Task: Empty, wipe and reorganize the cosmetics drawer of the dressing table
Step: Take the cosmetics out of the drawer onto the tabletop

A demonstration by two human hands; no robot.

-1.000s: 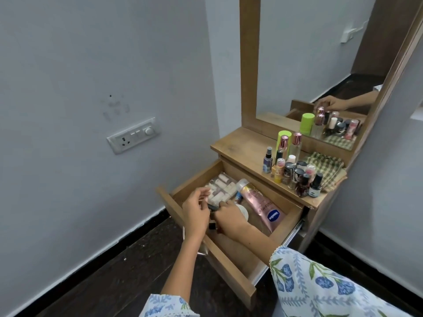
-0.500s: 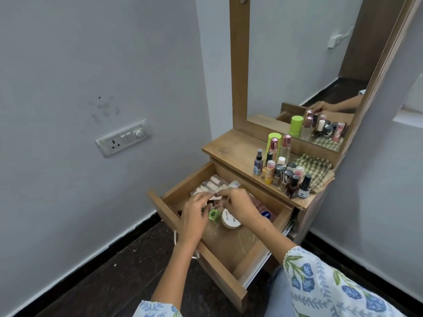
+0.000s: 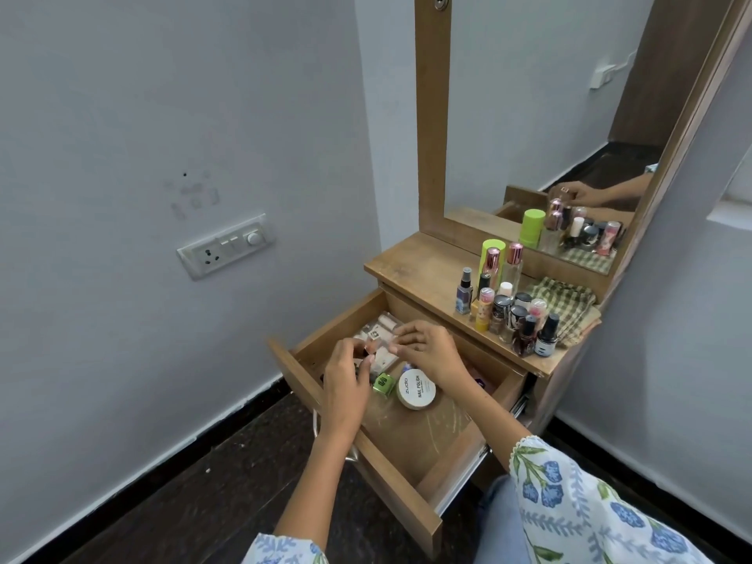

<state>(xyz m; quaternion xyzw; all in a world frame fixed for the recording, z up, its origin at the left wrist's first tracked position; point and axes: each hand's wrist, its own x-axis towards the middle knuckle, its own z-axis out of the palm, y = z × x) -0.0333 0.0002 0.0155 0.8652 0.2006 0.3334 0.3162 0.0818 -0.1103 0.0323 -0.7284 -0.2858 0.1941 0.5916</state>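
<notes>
The drawer (image 3: 407, 498) of the wooden dressing table is pulled fully out toward the near left, its brown floor (image 3: 411, 433) bare and streaked with pale scratch marks over the near half. A metal runner shows along its right side. What is left inside sits at the far end: a clear plastic packet of pale stick-on nails (image 3: 376, 333) in the far left corner, a small green bottle (image 3: 383, 384) lying on its side, and just right of it a round white tub (image 3: 416, 389) lettered "NAIL POLISH". A pink tube is mostly hidden under the right wrist.

Both hands are over the far part of the drawer. The left hand (image 3: 346, 384) has its fingers curled and pinches a small dark item with a shiny tip; what it is cannot be told. The right hand (image 3: 429, 350) hovers beside it with fingers bent toward the packet; whether it grips anything cannot be told.

On the bench (image 3: 419, 270) above the drawer, toward the right, stands a tight cluster of cosmetics (image 3: 508, 311): a lime-green capped can, two clear bottles with rose-gold caps, a small spray bottle, and several nail polish bottles. A green checked cloth (image 3: 569, 307) lies folded just right of them. The mirror (image 3: 549, 116) behind repeats the bottles and a hand. A switch plate (image 3: 226, 246) is on the left wall.
</notes>
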